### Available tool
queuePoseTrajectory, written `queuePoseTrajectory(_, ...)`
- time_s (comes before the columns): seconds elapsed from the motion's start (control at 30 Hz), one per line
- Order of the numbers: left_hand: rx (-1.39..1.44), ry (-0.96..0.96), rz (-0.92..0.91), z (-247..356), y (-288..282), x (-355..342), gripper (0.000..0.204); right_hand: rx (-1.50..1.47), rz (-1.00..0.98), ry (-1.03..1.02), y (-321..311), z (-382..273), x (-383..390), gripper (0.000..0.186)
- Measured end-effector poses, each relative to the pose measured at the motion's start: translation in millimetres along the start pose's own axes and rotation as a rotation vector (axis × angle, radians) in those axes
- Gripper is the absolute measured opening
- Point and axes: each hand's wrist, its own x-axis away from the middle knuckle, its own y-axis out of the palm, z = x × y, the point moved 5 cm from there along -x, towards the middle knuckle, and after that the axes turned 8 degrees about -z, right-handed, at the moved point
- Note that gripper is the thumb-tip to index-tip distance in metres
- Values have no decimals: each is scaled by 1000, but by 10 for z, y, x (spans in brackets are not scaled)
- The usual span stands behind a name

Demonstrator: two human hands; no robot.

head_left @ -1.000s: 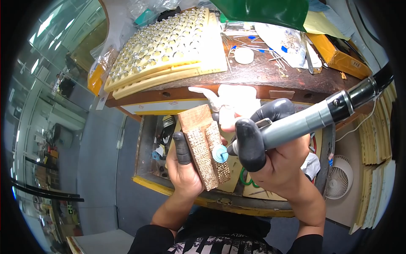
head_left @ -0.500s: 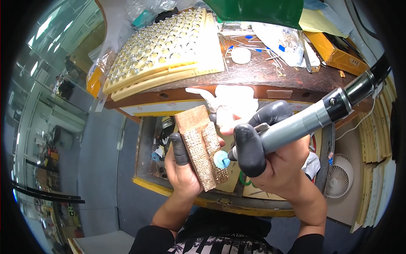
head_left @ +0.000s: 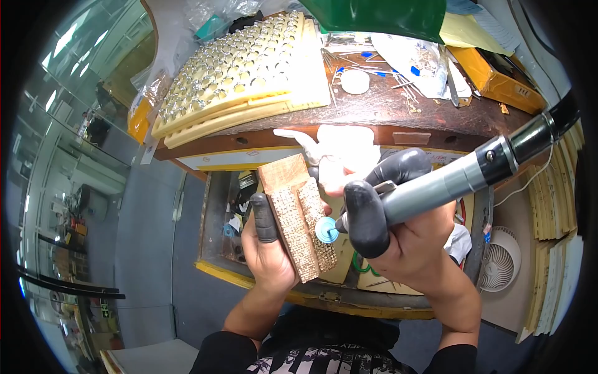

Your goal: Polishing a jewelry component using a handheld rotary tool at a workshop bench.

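Note:
My left hand (head_left: pixel 268 246) grips a wooden block (head_left: pixel 283 174) from its left side, thumb in a black finger cot. Two strips of small gold-coloured pieces (head_left: pixel 291 230) in tight rows cover the block's upper face. My right hand (head_left: pixel 398 221), with black cots on thumb and finger, is closed around a grey rotary handpiece (head_left: pixel 436 190). At the handpiece's tip a light blue polishing disc (head_left: pixel 326 230) lies against the right-hand strip. Whether the disc is spinning cannot be made out. Some left fingers are hidden behind the block.
Ahead, yellow trays of ring-like silver pieces (head_left: pixel 230 65) stand on the dark wooden bench (head_left: pixel 299 118). Loose burs and a white round lid (head_left: pixel 355 81) lie beside them. Below the block is a pulled-out drawer (head_left: pixel 249 282) with a yellow edge; a white fan (head_left: pixel 500 258) stands right.
The handpiece's rear end has dipped slightly. Block and disc stay almost in place, the disc still against the right-hand strip.

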Motion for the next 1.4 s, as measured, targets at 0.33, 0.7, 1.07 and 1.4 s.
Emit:
queuePoseTrajectory(0.33,-15,13,-7,17,-9,1,59,-34,28,65,11,-20,-6,10)
queuePoseTrajectory(0.7,25,41,-18,19,18,-9,59,44,28,-34,-18,-46,-49,5)
queuePoseTrajectory(1.07,19,42,-15,24,30,6,59,35,48,-49,-6,-35,-48,5)
queuePoseTrajectory(1.4,-52,28,-25,36,5,-3,59,30,68,-77,12,-9,-50,11)
